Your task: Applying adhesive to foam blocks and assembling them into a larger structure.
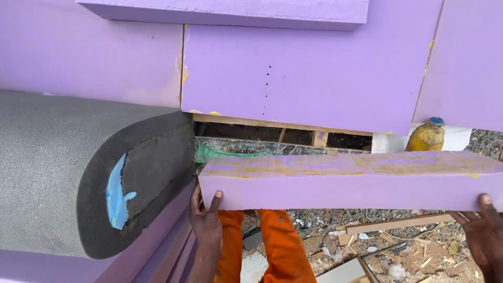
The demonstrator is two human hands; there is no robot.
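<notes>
- A long purple foam board (346, 183) is held level, just below a gap in a wall of purple panels (309, 73).
- The left hand (205, 222) grips the board's left end from beneath, thumb up on its front face, fingers wrapped under the corner.
- The right hand (484, 230) holds the board's right end from below, thumb on the front face; its other fingers are out of sight, so how far they curl cannot be told.
- Behind the board, the gap shows wooden battens (283, 131) and a scrap of green netting (212, 153).
- Just above the board's right part stands a yellow can (427, 136) with a blue cap; its contents cannot be seen.
- Left of the board lies a grey rounded foam block (78, 173) with a blue patch.
- Below the board are orange trousers (272, 246) and rubble-strewn ground (398, 246).
</notes>
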